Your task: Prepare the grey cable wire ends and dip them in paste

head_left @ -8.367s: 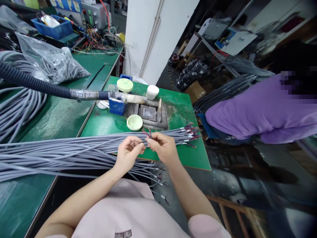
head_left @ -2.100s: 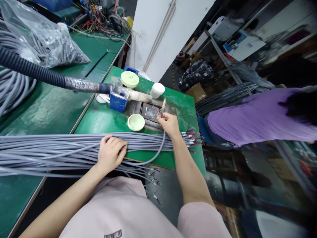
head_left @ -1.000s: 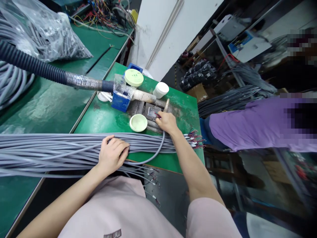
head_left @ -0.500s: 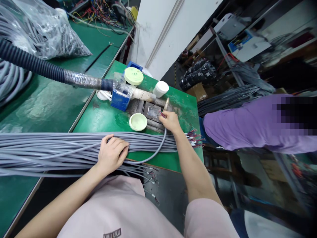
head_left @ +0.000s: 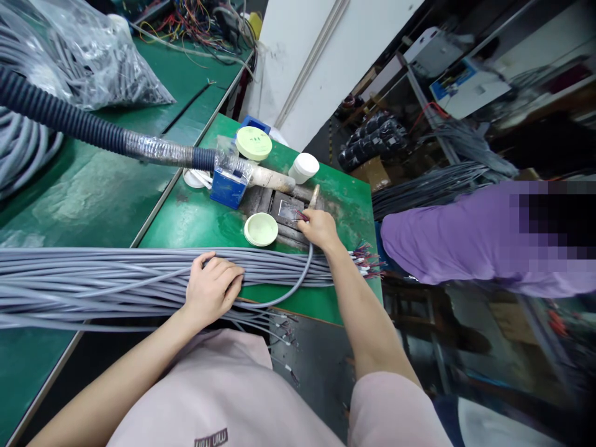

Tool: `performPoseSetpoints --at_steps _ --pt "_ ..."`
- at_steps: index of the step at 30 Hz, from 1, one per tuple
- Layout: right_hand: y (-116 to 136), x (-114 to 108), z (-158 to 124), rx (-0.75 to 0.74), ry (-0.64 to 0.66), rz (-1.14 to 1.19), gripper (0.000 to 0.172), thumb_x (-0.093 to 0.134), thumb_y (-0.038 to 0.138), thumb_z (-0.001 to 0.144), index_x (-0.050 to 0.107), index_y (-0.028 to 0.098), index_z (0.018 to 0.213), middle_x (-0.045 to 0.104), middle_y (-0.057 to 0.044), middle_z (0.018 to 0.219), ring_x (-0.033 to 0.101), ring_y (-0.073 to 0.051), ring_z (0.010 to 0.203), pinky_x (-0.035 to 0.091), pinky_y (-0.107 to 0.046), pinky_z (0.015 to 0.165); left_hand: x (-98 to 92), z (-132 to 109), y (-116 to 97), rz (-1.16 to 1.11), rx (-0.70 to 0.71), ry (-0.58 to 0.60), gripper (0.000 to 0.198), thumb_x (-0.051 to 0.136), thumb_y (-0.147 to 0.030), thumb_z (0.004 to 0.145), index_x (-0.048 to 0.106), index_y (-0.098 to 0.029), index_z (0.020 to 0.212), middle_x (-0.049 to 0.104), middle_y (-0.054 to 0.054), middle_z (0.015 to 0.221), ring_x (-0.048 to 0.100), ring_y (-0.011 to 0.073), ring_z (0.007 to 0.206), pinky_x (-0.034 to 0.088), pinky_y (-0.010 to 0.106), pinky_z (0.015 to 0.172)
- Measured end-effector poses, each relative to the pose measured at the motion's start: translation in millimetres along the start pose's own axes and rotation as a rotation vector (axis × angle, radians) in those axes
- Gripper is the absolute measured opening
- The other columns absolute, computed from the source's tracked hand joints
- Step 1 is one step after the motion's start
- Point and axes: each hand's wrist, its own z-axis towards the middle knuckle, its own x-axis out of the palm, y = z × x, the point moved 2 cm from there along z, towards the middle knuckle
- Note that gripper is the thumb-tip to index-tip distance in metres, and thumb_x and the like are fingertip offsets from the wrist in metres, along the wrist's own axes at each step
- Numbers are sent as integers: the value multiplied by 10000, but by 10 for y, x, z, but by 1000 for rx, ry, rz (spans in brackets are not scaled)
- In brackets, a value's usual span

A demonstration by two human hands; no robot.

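My right hand is closed around the end of a grey cable, which bends down and back toward the bundle. Thin red and dark wires stick out from its fingers, at the edge of the shiny square surface of what looks like a solder pot. Whether the wire tips touch that surface is too small to tell. My left hand lies over a thick bundle of grey cables, its fingers bent round some of them and the fingertips partly hidden.
Beside the pot stand a pale open tub, a white jar, a round yellowish lid and a blue box. A ribbed hose crosses from the left. A person in purple is at the right.
My right hand has shifted slightly left, bringing the wire ends further over the shiny square. My left hand stays on the bundle.
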Motion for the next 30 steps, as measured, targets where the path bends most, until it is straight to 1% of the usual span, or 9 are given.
performPoseSetpoints --at_steps 7,13,16,23,30 --pt "-76 -2 -28 -19 -53 164 213 474 283 767 635 183 670 633 -44 645 512 -166 617 258 -264 559 6 -6 5 0 6 -1 93 551 -171 857 603 -218 917 728 -14 861 650 151 819 328 425 960" --pt "-83 32 3 31 -65 260 230 487 304 745 613 174 604 545 -9 558 456 -142 570 262 -247 539 3 -5 5 -5 -5 5 101 549 -171 853 611 -218 917 726 -17 864 649 147 828 318 418 970" --pt "-101 58 16 83 -76 255 241 490 317 746 617 174 597 551 -9 563 474 -143 582 271 -245 542 -2 1 3 -12 -8 8 109 540 -171 855 613 -221 917 728 -12 864 649 152 826 317 420 969" --pt "-157 137 38 197 -75 209 243 487 294 741 651 172 610 620 -45 607 526 -165 598 282 -249 533 2 -1 9 -23 -14 14 122 531 -171 851 622 -227 911 732 -4 863 650 164 825 318 431 966" --pt "-149 140 76 236 -41 168 233 496 276 725 683 169 638 668 -78 657 586 -192 651 298 -259 543 -5 1 4 -21 -12 13 116 538 -166 851 619 -223 913 733 -10 869 652 159 829 315 430 973"
